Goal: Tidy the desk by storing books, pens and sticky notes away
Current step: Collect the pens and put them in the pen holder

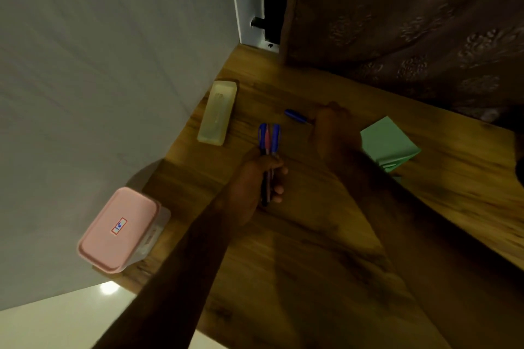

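Note:
My left hand (261,178) is closed around a bunch of pens (268,139), blue and pink, whose capped ends point away from me. A single blue pen (296,115) lies on the wooden desk (297,249), and my right hand (329,127) reaches it, its fingertips at the pen's near end; whether they grip it is unclear in the blur. A pad of green sticky notes (388,144) lies just right of my right wrist. A pale translucent pen case (217,112) rests by the wall, left of the pens.
A box with a pink lid (119,229) sits on the desk's left corner against the white wall (99,79). A patterned curtain (411,22) hangs behind the desk. Light floor (71,320) shows at the lower left.

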Motion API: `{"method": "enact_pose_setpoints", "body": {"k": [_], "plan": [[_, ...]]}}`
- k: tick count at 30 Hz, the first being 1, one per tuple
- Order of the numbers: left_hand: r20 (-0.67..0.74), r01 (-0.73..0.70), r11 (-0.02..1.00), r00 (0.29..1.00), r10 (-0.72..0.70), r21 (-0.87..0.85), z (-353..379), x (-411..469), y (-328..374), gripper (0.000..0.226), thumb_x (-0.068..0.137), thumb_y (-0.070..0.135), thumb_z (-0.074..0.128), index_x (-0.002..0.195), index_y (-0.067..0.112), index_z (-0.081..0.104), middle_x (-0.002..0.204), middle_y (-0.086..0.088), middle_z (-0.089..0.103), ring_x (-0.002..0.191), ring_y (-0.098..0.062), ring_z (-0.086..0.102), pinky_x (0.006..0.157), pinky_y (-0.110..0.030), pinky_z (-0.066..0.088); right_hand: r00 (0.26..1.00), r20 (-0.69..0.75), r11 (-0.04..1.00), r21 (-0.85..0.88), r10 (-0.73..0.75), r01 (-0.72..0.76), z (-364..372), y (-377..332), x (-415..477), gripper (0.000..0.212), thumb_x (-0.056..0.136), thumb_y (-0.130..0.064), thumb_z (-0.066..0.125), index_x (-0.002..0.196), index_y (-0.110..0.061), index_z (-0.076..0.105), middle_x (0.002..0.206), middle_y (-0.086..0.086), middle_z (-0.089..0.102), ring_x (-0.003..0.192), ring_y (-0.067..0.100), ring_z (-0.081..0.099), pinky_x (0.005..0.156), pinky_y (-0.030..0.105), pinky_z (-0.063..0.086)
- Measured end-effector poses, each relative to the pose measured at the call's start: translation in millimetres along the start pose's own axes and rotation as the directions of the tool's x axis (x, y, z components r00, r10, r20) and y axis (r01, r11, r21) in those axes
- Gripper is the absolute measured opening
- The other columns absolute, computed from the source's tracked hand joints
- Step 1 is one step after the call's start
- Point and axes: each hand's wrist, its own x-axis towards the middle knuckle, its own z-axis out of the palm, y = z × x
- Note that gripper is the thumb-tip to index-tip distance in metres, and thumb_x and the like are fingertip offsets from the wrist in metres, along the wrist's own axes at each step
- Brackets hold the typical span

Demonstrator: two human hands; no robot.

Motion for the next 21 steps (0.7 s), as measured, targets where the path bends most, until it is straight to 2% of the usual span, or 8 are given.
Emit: {"method": "enact_pose_setpoints", "body": {"k": [2, 4, 7, 8, 10, 14, 17, 21], "plan": [[0.018, 0.007, 0.999, 1.000, -0.007, -0.039, 1.0, 0.0, 1.6, 0.015, 0.097, 0.027, 0.053, 0.106, 0.016, 0.057, 0.082, -0.004, 0.068, 0.056, -0.021, 0.058, 0.052, -0.033, 0.049, 0.998, 0.055, 0.993, 0.122, -0.008, 0.001, -3.2, 0.2, -4.5, 0.030, 0.103, -0.009, 0.057, 0.130, -0.007, 0.069, 0.137, 0.019, 0.064, 0.130, 0.038, 0.059, 0.111, 0.047, 0.048], [0.022, -0.007, 0.998, 1.000, 0.008, -0.064, 4.2, 0.1, 3.2, 0.021, 0.102, 0.031, 0.047, 0.109, 0.015, 0.058, 0.079, -0.003, 0.068, 0.057, -0.021, 0.060, 0.052, -0.033, 0.052, 0.996, 0.092, 0.925, 0.379, 0.011, -0.045, -8.4, 3.4, -13.0, 0.023, 0.096, -0.006, 0.063, 0.116, -0.004, 0.076, 0.116, 0.017, 0.074, 0.110, 0.037, 0.069, 0.096, 0.047, 0.057], [0.030, -0.076, 0.994, 0.996, 0.078, -0.078, 15.9, 0.9, 3.6, 0.019, 0.106, 0.023, 0.042, 0.118, 0.016, 0.055, 0.082, -0.005, 0.067, 0.063, -0.023, 0.063, 0.058, -0.040, 0.058, 0.962, 0.265, 0.595, 0.763, 0.068, -0.252, -19.0, 5.2, -32.8, 0.013, 0.096, -0.003, 0.066, 0.107, -0.008, 0.071, 0.088, 0.009, 0.071, 0.081, 0.025, 0.070, 0.072, 0.038, 0.060], [0.038, -0.093, 0.992, 0.995, 0.097, -0.086, 20.7, 1.2, 3.2, 0.021, 0.106, 0.021, 0.041, 0.120, 0.014, 0.056, 0.083, -0.006, 0.066, 0.066, -0.023, 0.064, 0.060, -0.042, 0.059, 0.944, 0.329, 0.470, 0.828, 0.030, -0.304, -21.9, 5.6, -39.5, 0.013, 0.097, -0.002, 0.066, 0.107, -0.011, 0.069, 0.087, 0.007, 0.070, 0.078, 0.020, 0.069, 0.070, 0.034, 0.060], [0.045, -0.121, 0.988, 0.991, 0.125, -0.091, 32.1, 1.8, 2.5, 0.022, 0.106, 0.018, 0.041, 0.120, 0.013, 0.057, 0.086, -0.006, 0.067, 0.070, -0.022, 0.066, 0.063, -0.044, 0.060, 0.926, 0.375, 0.341, 0.877, -0.048, -0.338, -25.9, 12.3, -49.4, 0.014, 0.097, 0.000, 0.065, 0.101, -0.014, 0.068, 0.085, 0.004, 0.071, 0.074, 0.014, 0.070, 0.066, 0.026, 0.061], [0.037, -0.173, 0.984, 0.984, 0.175, -0.042, 59.1, 1.0, 2.7, 0.028, 0.105, 0.018, 0.045, 0.131, 0.010, 0.053, 0.089, -0.001, 0.070, 0.076, -0.015, 0.069, 0.070, -0.040, 0.060, 0.931, 0.360, 0.294, 0.898, -0.064, -0.327, -37.8, 40.5, -60.7, 0.017, 0.094, 0.002, 0.069, 0.098, -0.015, 0.068, 0.087, 0.005, 0.073, 0.076, 0.014, 0.073, 0.071, 0.028, 0.063], [0.054, -0.205, 0.979, 0.977, 0.206, -0.018, 86.8, 0.7, 3.1, 0.027, 0.104, 0.020, 0.047, 0.127, 0.012, 0.057, 0.092, 0.002, 0.071, 0.083, -0.014, 0.070, 0.083, -0.041, 0.057, 0.931, 0.359, 0.295, 0.898, -0.066, -0.326, -49.0, 66.7, -72.0, 0.017, 0.093, 0.004, 0.070, 0.101, -0.011, 0.069, 0.085, 0.007, 0.074, 0.076, 0.017, 0.074, 0.070, 0.030, 0.067], [0.113, -0.260, 0.964, 0.961, 0.253, 0.048, 134.8, 3.9, -3.0, 0.031, 0.104, 0.022, 0.047, 0.131, 0.012, 0.056, 0.113, -0.010, 0.069, 0.095, -0.019, 0.070, 0.079, -0.038, 0.060, 0.949, 0.308, 0.221, 0.932, -0.068, -0.287, -64.2, 110.5, -88.9, 0.014, 0.092, 0.007, 0.071, 0.102, -0.003, 0.070, 0.075, 0.007, 0.076, 0.069, 0.018, 0.076, 0.068, 0.035, 0.068]]}}
